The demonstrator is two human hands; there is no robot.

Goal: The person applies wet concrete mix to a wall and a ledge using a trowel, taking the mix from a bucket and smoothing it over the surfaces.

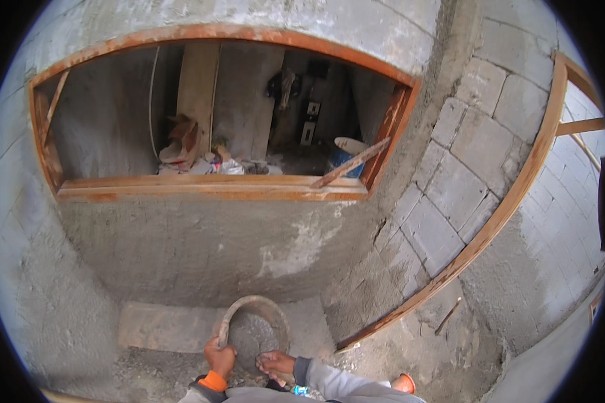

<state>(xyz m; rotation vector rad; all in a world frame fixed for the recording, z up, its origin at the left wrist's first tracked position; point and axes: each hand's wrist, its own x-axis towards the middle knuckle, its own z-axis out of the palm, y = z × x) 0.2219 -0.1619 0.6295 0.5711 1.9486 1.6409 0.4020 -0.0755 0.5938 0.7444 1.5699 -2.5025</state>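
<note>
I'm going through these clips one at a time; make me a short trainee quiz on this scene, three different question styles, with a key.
1. Multiple choice: What is the left hand gripping?
A) the wooden door frame
B) the rim of the round tub
C) the stick on the floor

2. True or false: The blue bucket stands in front of the wall, beside the right hand.

3. Fill in: The cuff at the left wrist is ____ in colour.

Key:
1. B
2. False; it is seen through the framed window opening, near its right end.
3. Orange
</note>
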